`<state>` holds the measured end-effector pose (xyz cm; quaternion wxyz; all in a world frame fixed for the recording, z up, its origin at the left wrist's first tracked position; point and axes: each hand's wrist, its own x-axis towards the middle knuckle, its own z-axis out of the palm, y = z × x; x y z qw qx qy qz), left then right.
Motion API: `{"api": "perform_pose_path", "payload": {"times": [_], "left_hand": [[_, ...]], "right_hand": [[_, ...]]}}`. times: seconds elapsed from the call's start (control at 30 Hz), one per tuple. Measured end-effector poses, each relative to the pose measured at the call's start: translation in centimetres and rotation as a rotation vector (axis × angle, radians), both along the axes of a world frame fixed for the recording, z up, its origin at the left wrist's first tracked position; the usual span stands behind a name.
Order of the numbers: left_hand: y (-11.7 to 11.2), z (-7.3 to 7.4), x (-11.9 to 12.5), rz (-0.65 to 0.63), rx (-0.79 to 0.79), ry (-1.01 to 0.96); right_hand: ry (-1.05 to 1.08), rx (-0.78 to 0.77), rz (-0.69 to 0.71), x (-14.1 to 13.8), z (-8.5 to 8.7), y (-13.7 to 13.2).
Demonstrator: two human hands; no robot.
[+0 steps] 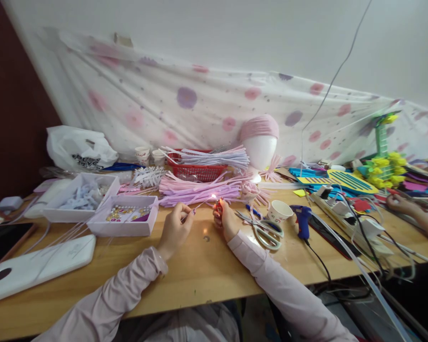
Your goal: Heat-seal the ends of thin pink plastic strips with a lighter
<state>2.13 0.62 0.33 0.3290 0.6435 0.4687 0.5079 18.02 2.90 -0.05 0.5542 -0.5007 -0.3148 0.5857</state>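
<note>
My left hand [176, 228] is closed in a pinch on a thin pale strand [199, 205] that points right towards a small flame [213, 196]. My right hand [226, 219] is wrapped round a red lighter [218, 207], which is lit. The strand's tip sits at the flame. Both hands hover just above the wooden table [199, 270], in front of a heap of pink and lilac pipe cleaners [199, 192].
White trays [123, 216] of small parts lie to the left, scissors [266, 230], a paper cup [280, 210] and a blue glue gun [301, 219] to the right. A power strip [345, 213] with cables lies further right. Another person's hand [399, 203] rests at the far right.
</note>
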Motion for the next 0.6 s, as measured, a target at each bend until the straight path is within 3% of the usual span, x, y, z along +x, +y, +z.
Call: {"api": "perform_pose_path", "payload": {"times": [0.2,0.43,0.6], "left_hand": [[0.1,-0.1,0.0,-0.005,0.005,0.004],[0.0,-0.2,0.0,0.007,0.033,0.03],[0.3,-0.4,-0.1,0.013,-0.01,-0.014]], "right_hand": [[0.001,-0.034,-0.003,0.0,0.2,0.0],[-0.102,0.124,0.161,-1.4,-0.6,-0.9],[-0.079,0.131,0.147,-1.1,-0.2,-0.9]]}}
